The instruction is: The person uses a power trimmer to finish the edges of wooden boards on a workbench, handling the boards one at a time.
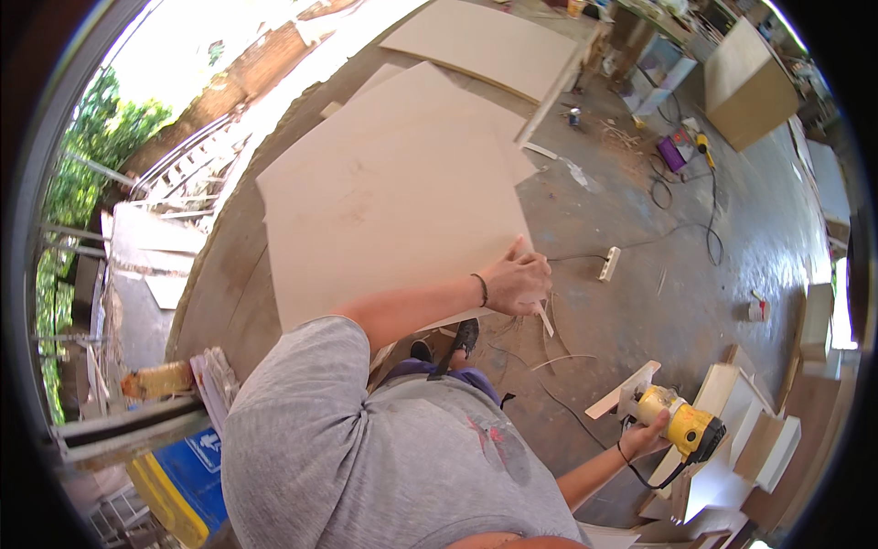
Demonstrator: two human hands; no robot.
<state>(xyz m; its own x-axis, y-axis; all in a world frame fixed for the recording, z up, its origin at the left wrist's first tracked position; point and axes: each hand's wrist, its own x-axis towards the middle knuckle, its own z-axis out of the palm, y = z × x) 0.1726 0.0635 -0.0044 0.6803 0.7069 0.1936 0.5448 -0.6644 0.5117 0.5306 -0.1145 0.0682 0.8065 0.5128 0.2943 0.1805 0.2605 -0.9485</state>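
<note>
Large panel left of hand-held power tool; left hand nearer the panel.
The pale panel [393, 201] lies forward-left of the yellow power tool [675, 421], well apart; the tool's long axis slants rightward, base toward the panel. Right hand [646, 437] grasps the tool body. Left hand [514, 281] rests fingers-bent at the panel's right edge; whether it grips the thin strip [547, 319] cannot be determined.

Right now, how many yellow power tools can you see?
2: the trim router in the right hand, and a corded tool on the floor beside the purple box. Others may be hidden.
</note>
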